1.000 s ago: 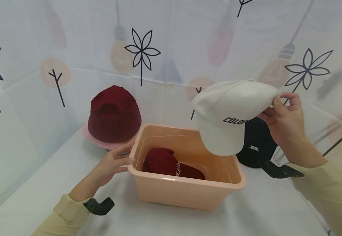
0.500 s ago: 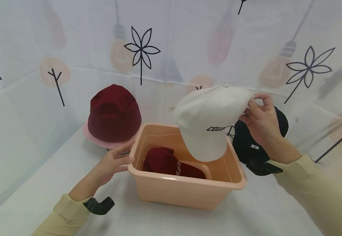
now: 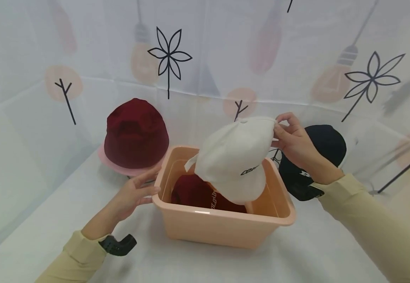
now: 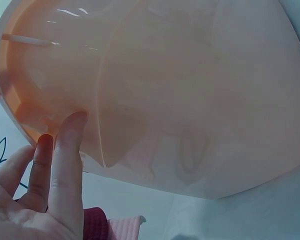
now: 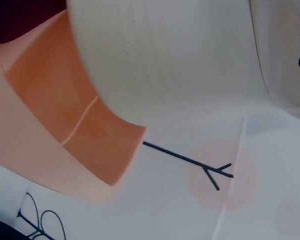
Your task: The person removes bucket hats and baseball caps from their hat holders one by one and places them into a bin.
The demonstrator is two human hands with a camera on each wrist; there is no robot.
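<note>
Nearest on my head feed, a peach-coloured rectangular plastic tub (image 3: 219, 226) contains a dark red fabric cap with white lettering (image 3: 192, 192) (partly hidden from me). The left hand (image 3: 130, 198), fingers nearly straight, touches the tub's left rim and outer wall. Between thumb and fingers, the right hand (image 3: 298, 147) pinches the edge of a white fabric cap with black lettering (image 3: 233, 157), tilted brim-down over the tub's opening. Farther off I see a black cap (image 3: 326, 143), right, and a dark red bucket-shaped hat (image 3: 138, 135), left.
</note>
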